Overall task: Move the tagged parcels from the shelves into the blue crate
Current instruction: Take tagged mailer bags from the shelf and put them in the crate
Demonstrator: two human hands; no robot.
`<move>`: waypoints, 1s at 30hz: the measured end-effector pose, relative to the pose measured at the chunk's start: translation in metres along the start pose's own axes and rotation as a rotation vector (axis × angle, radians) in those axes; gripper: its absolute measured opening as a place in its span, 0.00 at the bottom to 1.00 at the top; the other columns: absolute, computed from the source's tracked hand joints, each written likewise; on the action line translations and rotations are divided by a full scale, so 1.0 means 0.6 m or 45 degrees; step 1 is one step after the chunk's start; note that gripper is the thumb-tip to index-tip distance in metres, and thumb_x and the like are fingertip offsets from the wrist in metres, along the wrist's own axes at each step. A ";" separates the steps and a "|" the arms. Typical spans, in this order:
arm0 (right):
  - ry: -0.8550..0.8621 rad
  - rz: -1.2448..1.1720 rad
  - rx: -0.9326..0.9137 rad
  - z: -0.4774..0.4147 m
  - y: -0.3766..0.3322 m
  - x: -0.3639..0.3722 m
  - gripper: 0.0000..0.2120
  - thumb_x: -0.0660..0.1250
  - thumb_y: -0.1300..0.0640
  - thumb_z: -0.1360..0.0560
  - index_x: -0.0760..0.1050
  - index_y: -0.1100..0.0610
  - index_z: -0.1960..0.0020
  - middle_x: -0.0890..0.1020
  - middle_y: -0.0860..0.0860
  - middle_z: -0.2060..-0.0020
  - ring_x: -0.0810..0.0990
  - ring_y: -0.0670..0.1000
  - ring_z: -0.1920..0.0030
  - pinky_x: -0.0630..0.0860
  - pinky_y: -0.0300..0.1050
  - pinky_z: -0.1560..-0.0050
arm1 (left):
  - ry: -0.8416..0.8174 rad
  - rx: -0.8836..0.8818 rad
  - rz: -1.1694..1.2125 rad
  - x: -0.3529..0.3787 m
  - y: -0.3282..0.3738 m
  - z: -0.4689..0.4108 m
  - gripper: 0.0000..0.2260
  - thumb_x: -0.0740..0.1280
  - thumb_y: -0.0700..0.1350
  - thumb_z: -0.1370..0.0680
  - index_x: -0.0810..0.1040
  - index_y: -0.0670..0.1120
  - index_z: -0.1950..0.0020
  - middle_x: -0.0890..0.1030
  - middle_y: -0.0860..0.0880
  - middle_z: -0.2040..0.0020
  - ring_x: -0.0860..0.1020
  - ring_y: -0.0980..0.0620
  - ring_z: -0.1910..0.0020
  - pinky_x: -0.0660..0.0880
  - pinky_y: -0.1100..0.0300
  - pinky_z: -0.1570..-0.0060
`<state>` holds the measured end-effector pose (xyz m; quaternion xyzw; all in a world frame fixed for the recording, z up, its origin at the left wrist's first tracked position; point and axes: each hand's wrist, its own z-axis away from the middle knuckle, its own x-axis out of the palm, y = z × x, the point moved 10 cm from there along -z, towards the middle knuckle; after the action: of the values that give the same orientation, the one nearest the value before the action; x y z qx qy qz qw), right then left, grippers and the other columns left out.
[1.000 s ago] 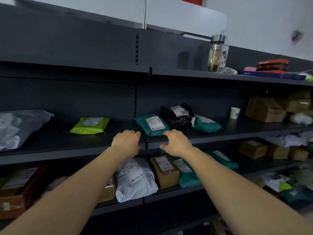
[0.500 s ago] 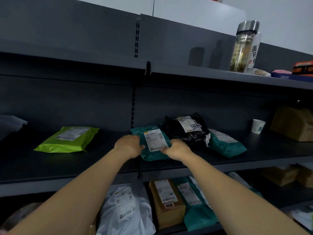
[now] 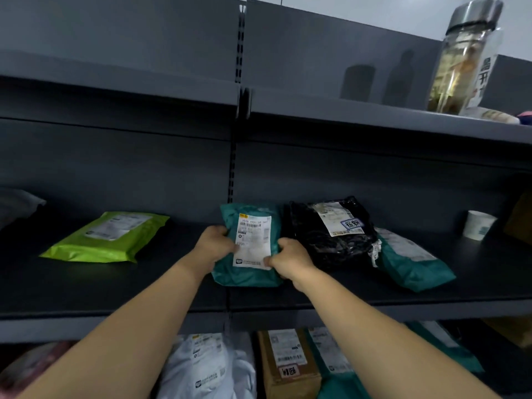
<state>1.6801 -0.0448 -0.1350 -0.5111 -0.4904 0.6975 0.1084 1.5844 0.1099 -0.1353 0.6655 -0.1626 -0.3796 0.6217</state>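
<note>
A teal parcel with a white label lies on the middle shelf. My left hand grips its left edge and my right hand grips its right edge, thumbs on the label. Right of it lies a black parcel with a label, partly over a second teal parcel. A lime green parcel lies to the left. No blue crate shows in this view.
A paper cup stands at the shelf's right. A glass bottle with a metal lid stands on the top shelf. Below sit a white parcel, a brown box and more teal parcels. A grey bag lies far left.
Both hands reached forward from the shelf edge to the teal parcel and took hold of its sides. The camera moved closer to the shelf.
</note>
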 end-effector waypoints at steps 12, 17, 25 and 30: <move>0.180 0.250 -0.286 -0.006 -0.042 -0.059 0.15 0.66 0.54 0.24 0.74 0.54 0.38 0.79 0.52 0.43 0.79 0.53 0.44 0.75 0.43 0.49 | 0.223 0.135 -0.217 -0.017 0.033 -0.013 0.09 0.72 0.36 0.27 0.79 0.41 0.48 0.82 0.41 0.46 0.80 0.43 0.48 0.78 0.51 0.49; 0.463 0.246 -0.511 0.007 -0.071 -0.170 0.16 0.65 0.51 0.23 0.75 0.52 0.36 0.76 0.51 0.41 0.77 0.53 0.42 0.75 0.46 0.45 | 0.234 0.101 -0.950 0.029 0.062 0.002 0.32 0.71 0.53 0.28 0.63 0.47 0.28 0.70 0.42 0.32 0.69 0.41 0.34 0.70 0.46 0.37; 0.434 0.323 0.029 -0.039 0.082 -0.324 0.38 0.72 0.49 0.30 0.58 0.54 0.25 0.66 0.57 0.30 0.64 0.60 0.30 0.66 0.53 0.31 | 0.016 0.513 -0.649 0.214 0.177 0.038 0.24 0.64 0.53 0.21 0.70 0.42 0.29 0.74 0.43 0.32 0.73 0.44 0.34 0.71 0.58 0.39; 0.059 -0.254 0.180 -0.035 0.146 -0.291 0.37 0.75 0.57 0.30 0.61 0.60 0.27 0.70 0.54 0.32 0.72 0.56 0.34 0.71 0.43 0.42 | -0.040 0.175 -0.319 0.244 0.135 0.015 0.21 0.69 0.48 0.23 0.72 0.42 0.32 0.77 0.43 0.37 0.76 0.44 0.40 0.73 0.57 0.47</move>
<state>1.8076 -0.1900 -0.0983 -0.4667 -0.4858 0.7042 0.2243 1.6956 -0.0115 -0.1019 0.7157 -0.1134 -0.4526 0.5197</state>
